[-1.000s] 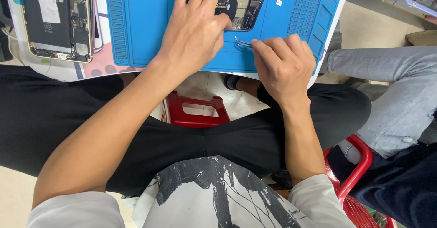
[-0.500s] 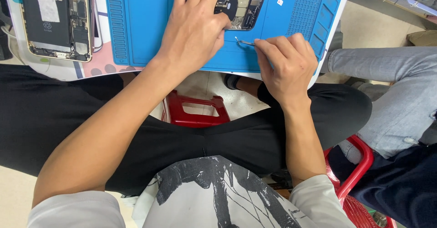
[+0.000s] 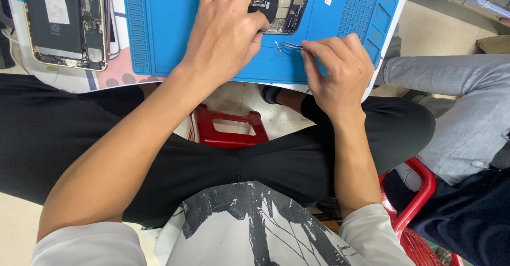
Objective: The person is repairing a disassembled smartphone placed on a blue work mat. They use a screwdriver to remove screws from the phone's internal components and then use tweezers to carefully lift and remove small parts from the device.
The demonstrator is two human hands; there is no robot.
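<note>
Opened phone (image 3: 279, 8), back housing up with its boards and shields exposed, lies near the far edge of the blue repair mat (image 3: 170, 27) on the counter (image 3: 69, 80). Left hand (image 3: 226, 35) rests flat over the housing's near-left part, fingers spread and pressing down, so the grip acts as a clamp rather than a pinch. Right hand (image 3: 337, 67) pinches metal tweezers (image 3: 288, 45) between thumb and forefinger; the tips point left and lie on the mat just beside the phone's lower edge, close to the left thumb. Whether the tips carry a screw or other small part cannot be told.

Good practice at this step, as judged from the posture: keep the heel of the right hand planted on the mat so that only the fingers steer the tips; keep the left hand's pressure even so the housing does not slide; hold the tweezers low and nearly level, approaching from the side, which keeps the tips off the exposed boards.

A second opened phone (image 3: 66, 22), gold-edged, lies apart on the left of the counter, off the mat. A red stool (image 3: 228, 128) shows below, between the knees. Another person's leg in grey jeans (image 3: 457, 101) sits at right, clear of the work.
</note>
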